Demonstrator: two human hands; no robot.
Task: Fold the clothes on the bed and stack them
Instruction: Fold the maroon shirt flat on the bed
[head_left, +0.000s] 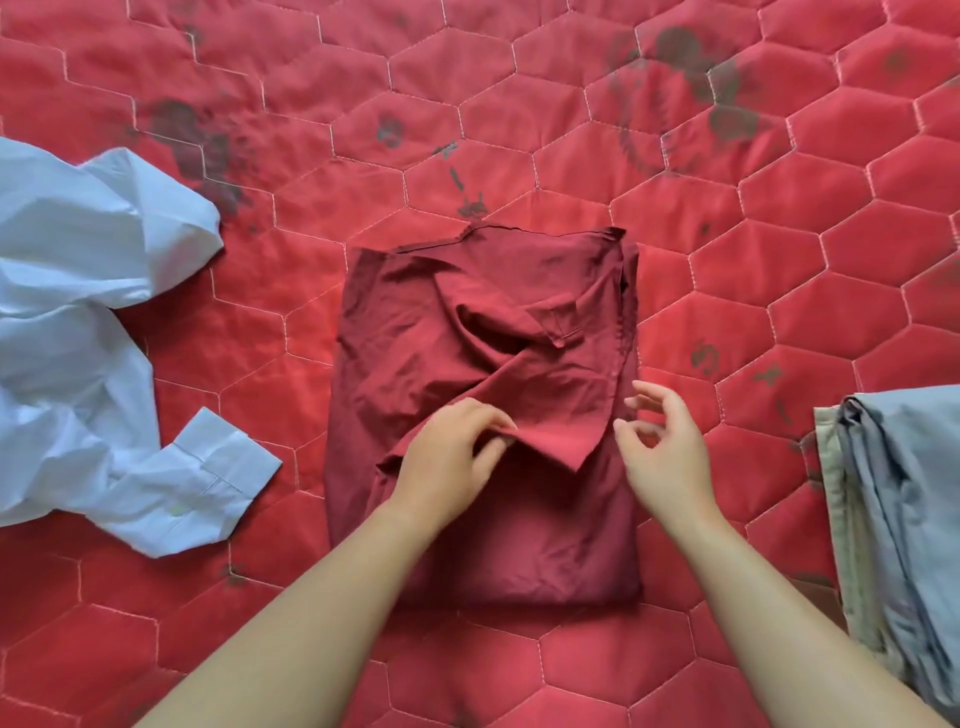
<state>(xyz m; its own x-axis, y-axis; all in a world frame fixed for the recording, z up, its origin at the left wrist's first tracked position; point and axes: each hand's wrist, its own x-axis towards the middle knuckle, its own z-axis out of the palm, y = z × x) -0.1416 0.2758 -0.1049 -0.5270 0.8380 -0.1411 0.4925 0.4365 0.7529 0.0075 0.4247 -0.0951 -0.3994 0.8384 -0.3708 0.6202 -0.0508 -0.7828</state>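
Left hand (447, 457): lies palm down on the lower middle of the dark red shirt (467, 322), thumb and fingers pinching a raised fold of its cloth. Forearm bare, entering from the lower left.

Right hand (662, 447): released, holding nothing. The fingers are spread and loosely bent, and the thumb and forefinger are apart. It hangs over the shirt's right edge, just beside the left hand. Whether a fingertip touches the cloth cannot be told. Forearm bare, entering from the lower right.

Flap (550, 441): a pointed piece of the same red cloth lying between the two hands, its tip pointing down and to the right. The left hand's pinch sits at its left end.

Dark red shirt: in the middle of the bed, directly ahead of the person. It is partly folded into a tall rectangle, with the sides turned in and the upper middle creased and bunched.

Pale blue shirt (78, 322): unfolded and crumpled at the left edge, well apart from the red one. One cuff (228, 457) lies flat, pointing toward the middle.

Grey garment (914, 493): folded, at the right edge, partly out of view. It lies on top of a beige garment (826, 467), of which only a strip shows along its left side.

Bedspread (779, 260): red, quilted in hexagons, with dark printed flowers. It lies under everything listed.
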